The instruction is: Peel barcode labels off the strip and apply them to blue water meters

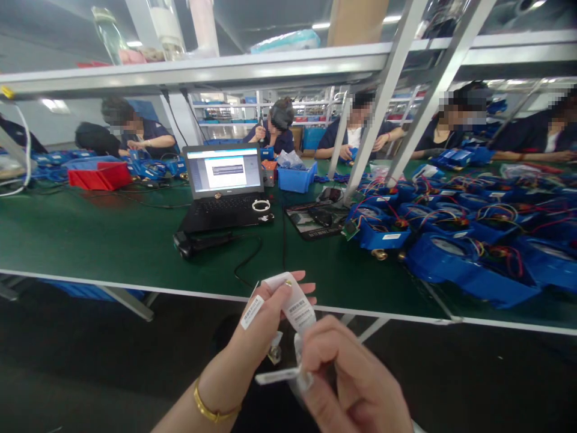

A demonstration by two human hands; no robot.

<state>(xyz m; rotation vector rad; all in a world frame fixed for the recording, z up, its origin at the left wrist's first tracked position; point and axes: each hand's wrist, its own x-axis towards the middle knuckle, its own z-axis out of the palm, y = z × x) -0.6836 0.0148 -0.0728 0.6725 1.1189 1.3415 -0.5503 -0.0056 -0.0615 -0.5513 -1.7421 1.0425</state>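
Observation:
A strip of white barcode labels (298,304) runs between my two hands, in front of the table edge. My left hand (265,313) is closed on the strip's upper end, thumb pressed on it. One loose barcode label (252,312) sticks to the back of that hand. My right hand (347,373) pinches the lower part of the strip, where a narrow white piece (276,376) juts out to the left. Below the strip, a small brass-coloured part (274,353) is partly hidden by my hands.
On the green table (112,234) stand an open laptop (225,186), a black handheld scanner (202,242) and a mouse on a mat (321,216). Many blue wired housings (469,258) crowd the right side. Bins, red (99,174) and blue (295,178), stand farther back, where several people work.

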